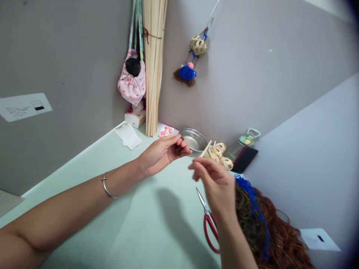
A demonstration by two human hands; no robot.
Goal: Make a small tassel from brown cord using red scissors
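My left hand (159, 155), with a silver bangle on its wrist, is raised over the table with its fingers closed round a small bunch of dark brown yarn (177, 150). To the right and a little nearer is my right hand (218, 183), its fingers curled and thumb drawn in towards the fingertips. Whatever sits in that pinch, if anything, is too small to see. Red-handled scissors (206, 216) lie beneath and beside my right hand. Right of that forearm spreads a heap of brown yarn (280, 220), with blue yarn (256, 205) on top.
Behind my hands stand a metal bowl (193, 139), woven strip balls (220, 151), a dark phone (245, 160) and a bottle (248, 138). Pink beads (166, 131), a tissue box (135, 118) and upright wooden strips (154, 74) fill the corner. A tasselled ornament (193, 56) hangs there.
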